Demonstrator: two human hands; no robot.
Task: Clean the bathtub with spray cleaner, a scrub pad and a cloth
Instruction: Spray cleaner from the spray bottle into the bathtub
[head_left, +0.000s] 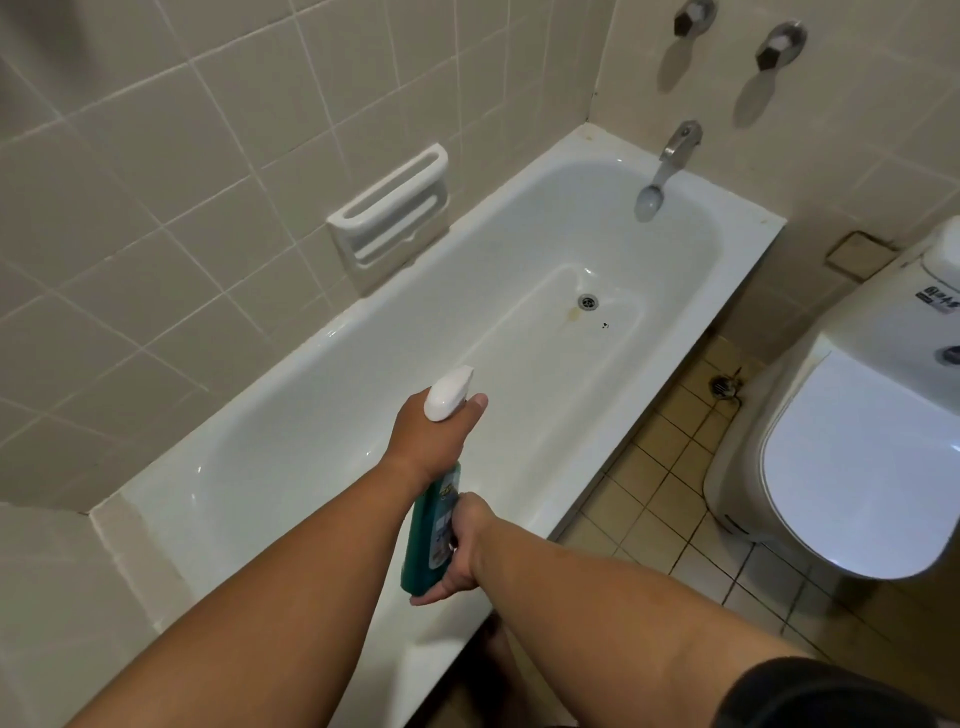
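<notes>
Spray bottle (432, 535) at lower centre of frame, held over the bathtub (311, 410). Left hand (439, 439) curled round the white trigger head, nozzle toward the drain (587, 300). Right hand (463, 551) grips the green body near its base. Toilet (852, 467) at right.

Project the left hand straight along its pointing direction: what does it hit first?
Probably the bathtub floor, short of the drain. The left hand grips the spray bottle at its neck and points up the basin; nothing stands in between. Depth is unclear from one view.
</notes>
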